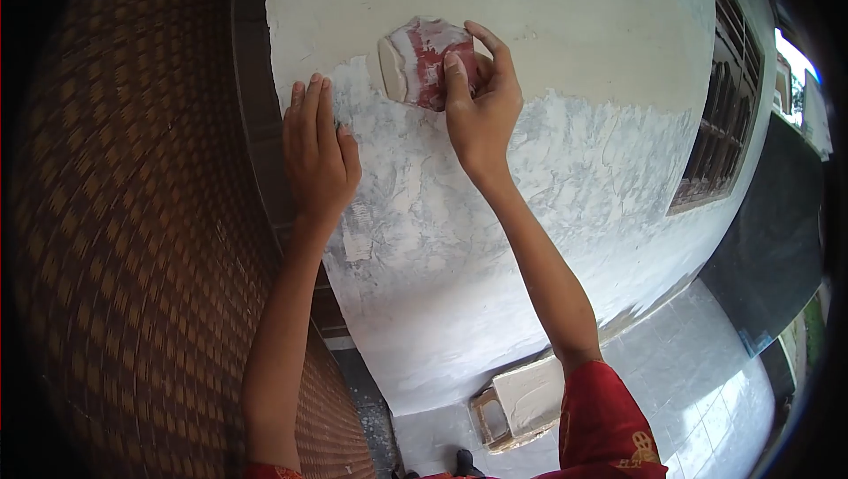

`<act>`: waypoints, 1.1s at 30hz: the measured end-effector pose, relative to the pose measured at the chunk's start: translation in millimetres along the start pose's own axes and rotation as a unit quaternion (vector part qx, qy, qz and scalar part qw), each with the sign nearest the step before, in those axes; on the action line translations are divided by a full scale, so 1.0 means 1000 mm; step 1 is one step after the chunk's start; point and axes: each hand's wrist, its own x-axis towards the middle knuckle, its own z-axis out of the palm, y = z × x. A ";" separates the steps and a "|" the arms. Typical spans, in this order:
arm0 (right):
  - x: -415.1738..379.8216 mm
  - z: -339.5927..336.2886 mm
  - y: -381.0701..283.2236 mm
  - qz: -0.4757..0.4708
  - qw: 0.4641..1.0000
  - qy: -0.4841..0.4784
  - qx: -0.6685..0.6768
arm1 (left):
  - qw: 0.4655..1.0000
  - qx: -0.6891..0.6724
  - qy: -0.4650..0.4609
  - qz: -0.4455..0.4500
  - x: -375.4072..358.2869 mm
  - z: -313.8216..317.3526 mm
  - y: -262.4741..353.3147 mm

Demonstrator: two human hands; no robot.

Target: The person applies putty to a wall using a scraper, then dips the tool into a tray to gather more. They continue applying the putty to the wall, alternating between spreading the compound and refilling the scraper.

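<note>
My right hand (484,108) grips a red, plaster-smeared scraper (433,60) against the upper part of the wall (424,179). Cream paste clings to the scraper's left edge. My left hand (320,150) lies with its fingers stretched upward on the wall's left edge, and only a small dark spot shows between thumb and fingers. Above the scraper the wall is coated smooth and cream; below, it is patchy white and grey.
Woven brown matting (159,214) stands close on the left. A container of cream paste (530,395) rests on the tiled floor (654,373) at the wall's foot. On the right are a barred window (724,90) and a dark panel (773,223).
</note>
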 end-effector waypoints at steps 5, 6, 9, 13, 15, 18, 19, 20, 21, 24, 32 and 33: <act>0.027 -0.071 0.025 0.067 0.982 0.176 0.032 | 1.000 0.012 -0.005 -0.019 0.001 0.000 0.004; 0.029 -0.077 0.018 0.080 0.973 0.213 0.049 | 1.000 0.009 0.000 -0.021 0.001 0.001 0.005; 0.020 -0.063 0.013 0.069 0.981 0.163 0.081 | 1.000 0.006 0.003 -0.020 0.000 0.003 0.004; -0.002 -0.012 0.012 0.036 0.997 0.048 0.038 | 1.000 0.008 0.005 0.002 -0.001 0.001 -0.001; -0.002 -0.015 0.013 0.067 0.996 0.043 0.041 | 1.000 0.008 0.002 0.006 -0.003 0.001 -0.001; 0.016 -0.057 0.034 0.076 0.983 0.146 0.078 | 1.000 0.020 0.000 0.005 0.000 0.000 0.002; 0.023 -0.068 0.032 0.085 0.975 0.183 0.091 | 1.000 0.023 -0.008 -0.001 0.000 0.000 0.004; 0.027 -0.077 0.029 0.096 0.965 0.220 0.104 | 1.000 0.027 -0.005 0.001 0.001 -0.001 0.004; 0.029 -0.082 0.025 0.105 0.963 0.217 0.119 | 0.999 0.032 -0.006 0.000 0.002 -0.001 0.004; 0.027 -0.062 0.018 0.062 0.983 0.120 0.126 | 0.999 0.042 -0.011 0.002 0.002 -0.004 0.006; 0.033 -0.070 0.038 0.086 0.987 0.123 0.056 | 0.999 0.045 -0.020 0.005 0.001 -0.005 0.005; 0.037 -0.084 0.041 0.082 0.980 0.168 0.062 | 0.999 0.051 -0.018 0.003 0.001 -0.005 0.007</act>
